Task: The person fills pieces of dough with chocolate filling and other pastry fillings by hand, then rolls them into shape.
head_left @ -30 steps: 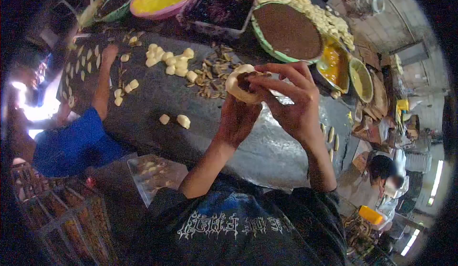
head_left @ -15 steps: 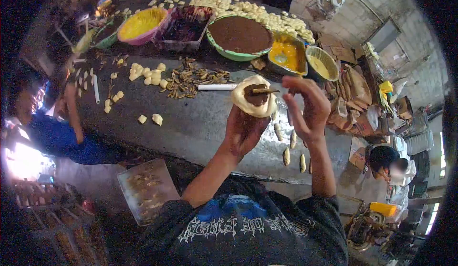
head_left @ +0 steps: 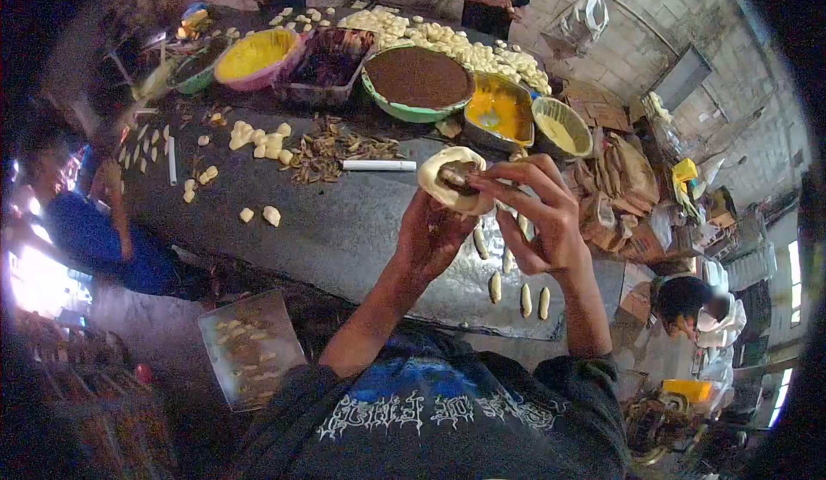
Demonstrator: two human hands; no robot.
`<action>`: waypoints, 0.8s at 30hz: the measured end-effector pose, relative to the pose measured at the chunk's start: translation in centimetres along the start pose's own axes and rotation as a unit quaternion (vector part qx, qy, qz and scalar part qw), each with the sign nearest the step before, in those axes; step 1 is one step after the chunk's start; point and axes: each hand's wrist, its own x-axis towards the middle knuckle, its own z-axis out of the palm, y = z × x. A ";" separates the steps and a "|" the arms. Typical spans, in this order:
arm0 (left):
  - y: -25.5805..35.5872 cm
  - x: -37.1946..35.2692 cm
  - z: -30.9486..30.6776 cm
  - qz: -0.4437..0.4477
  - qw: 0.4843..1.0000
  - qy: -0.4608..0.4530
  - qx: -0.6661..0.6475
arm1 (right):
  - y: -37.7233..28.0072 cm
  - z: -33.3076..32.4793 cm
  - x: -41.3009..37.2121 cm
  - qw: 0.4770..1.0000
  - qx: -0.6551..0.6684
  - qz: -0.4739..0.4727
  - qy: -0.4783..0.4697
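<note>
My left hand (head_left: 428, 232) cups a round, flattened piece of dough (head_left: 437, 194) from below. A patch of dark brown filling (head_left: 454, 175) lies in its hollow. My right hand (head_left: 542, 209) reaches in from the right, its fingertips on the filling and the dough's right edge, the thumb lower down. The brown stick-like piece seen earlier is mostly hidden by these fingers. Beyond the hands are a white rolling rod (head_left: 379, 166) and a heap of brown strips (head_left: 323, 155). Several shaped dough pieces (head_left: 496, 287) lie on the table below my right hand.
Along the table's (head_left: 284, 256) far side stand a green basin of brown filling (head_left: 419, 80), a tray of yellow-orange mixture (head_left: 499, 108), a bowl (head_left: 561, 127), a dark tray (head_left: 324, 65) and a pink basin (head_left: 256, 58). Dough balls (head_left: 456, 48) spread behind. Other people stand around.
My right hand has moved left from beside the dough, and its fingers now touch the filling. The brown stick-like piece no longer stands out clearly. The view has shifted slightly.
</note>
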 end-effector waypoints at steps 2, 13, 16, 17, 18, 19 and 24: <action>0.7 -0.6 0.7 0.039 0.990 0.015 0.137 | -0.4 -0.5 -0.2 0.998 -0.045 -0.036 -0.006; 4.0 2.5 -4.1 -0.086 0.994 0.026 0.057 | 1.8 4.1 2.5 0.983 -0.132 -0.125 0.003; 5.8 3.9 -6.1 -0.064 0.991 -0.078 0.086 | 2.1 5.5 4.4 0.997 -0.076 0.028 -0.008; 6.5 4.6 -6.7 -0.079 0.992 -0.088 0.045 | 1.7 5.9 5.2 0.995 -0.053 0.086 0.020; 7.4 5.5 -6.2 -0.092 0.991 -0.096 0.005 | 1.0 6.3 6.1 0.988 -0.028 0.144 0.047; 8.4 6.2 -5.5 -0.104 0.989 -0.103 -0.035 | 0.5 6.9 6.9 0.977 -0.002 0.199 0.074; 11.4 7.5 -4.4 -0.069 0.884 -0.044 0.460 | 1.3 10.7 5.9 0.961 0.071 0.252 0.084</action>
